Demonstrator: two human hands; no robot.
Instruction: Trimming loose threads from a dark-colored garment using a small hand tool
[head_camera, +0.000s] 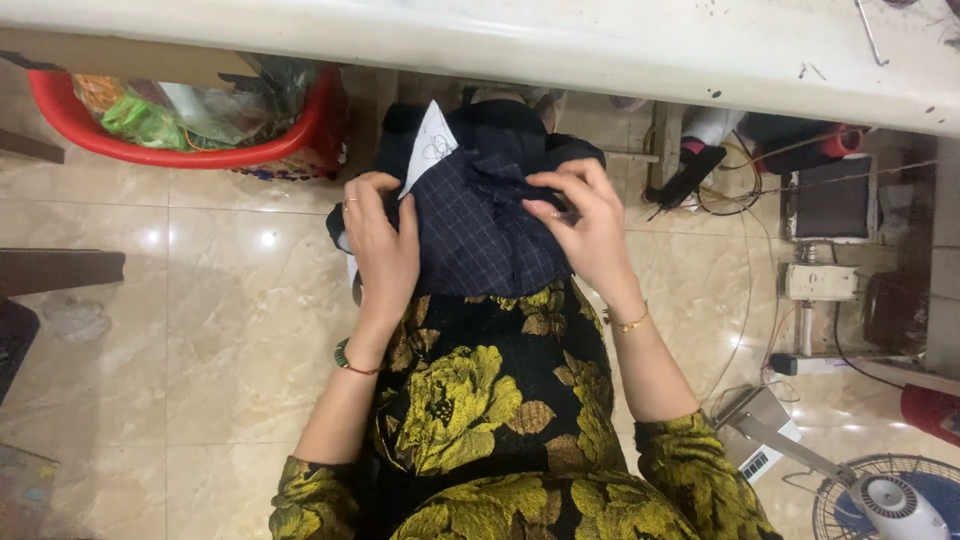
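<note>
A bundle of dark navy checked fabric (480, 230) lies on my lap, over my black dress with yellow flowers (470, 400). My left hand (380, 245) grips the fabric's left side, next to a white paper tag (428, 145) sticking up from it. My right hand (585, 225) pinches the fabric's right edge with bent fingers. More black cloth (500, 125) bunches behind the checked piece, under the table edge.
A white worktable edge (500, 50) runs across the top. A red basket (200, 130) with plastic bags sits on the tiled floor at left. Sewing machine motor, pedal and cables (820, 250) stand at right; a floor fan (890, 500) is at bottom right.
</note>
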